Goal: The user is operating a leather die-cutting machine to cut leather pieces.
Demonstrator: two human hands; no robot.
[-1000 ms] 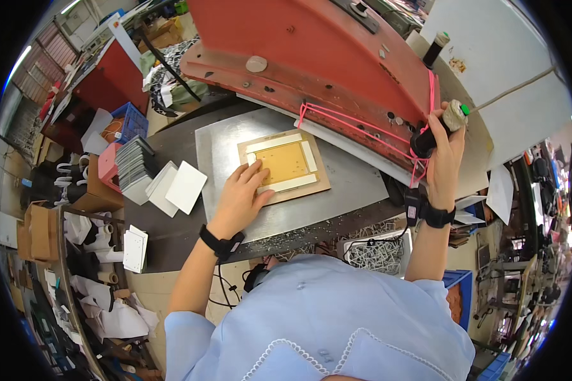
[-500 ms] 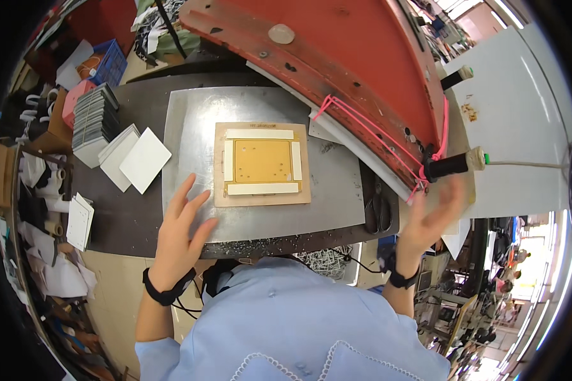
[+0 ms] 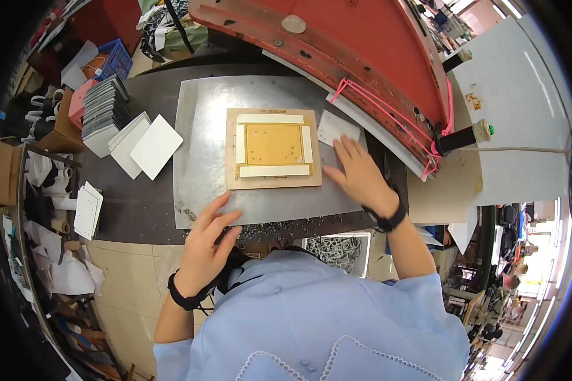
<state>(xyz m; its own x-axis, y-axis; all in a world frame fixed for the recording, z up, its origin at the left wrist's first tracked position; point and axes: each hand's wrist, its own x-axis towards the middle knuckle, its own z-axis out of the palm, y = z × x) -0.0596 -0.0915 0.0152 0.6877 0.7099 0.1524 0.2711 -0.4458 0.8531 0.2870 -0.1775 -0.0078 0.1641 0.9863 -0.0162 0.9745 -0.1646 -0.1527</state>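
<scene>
A wooden cutting-die board [image 3: 232,181] lies on the metal plate [image 3: 197,190], with white strips [image 3: 270,119] round a yellow rectangular middle [image 3: 274,145]. Just to its right is a thin white panel [image 3: 330,127] with small holes. My right hand [image 3: 365,178] reaches over that panel's near edge, fingers stretched out and nothing gripped; whether the fingertips touch it I cannot tell. Below the board's near left corner, my left hand [image 3: 203,247] hovers by the table's front edge, fingers apart and empty.
A red press head [image 3: 337,44] with pink cord [image 3: 388,124] and a black handle [image 3: 457,138] overhangs the right side. White panels [image 3: 157,147] and a grey stack [image 3: 105,114] sit left. A bin of cut scraps [image 3: 338,251] stands below the front edge.
My right hand has left the black handle's area and come left to the small white panel. My left hand has shifted slightly toward me. The whole view has shifted a little.
</scene>
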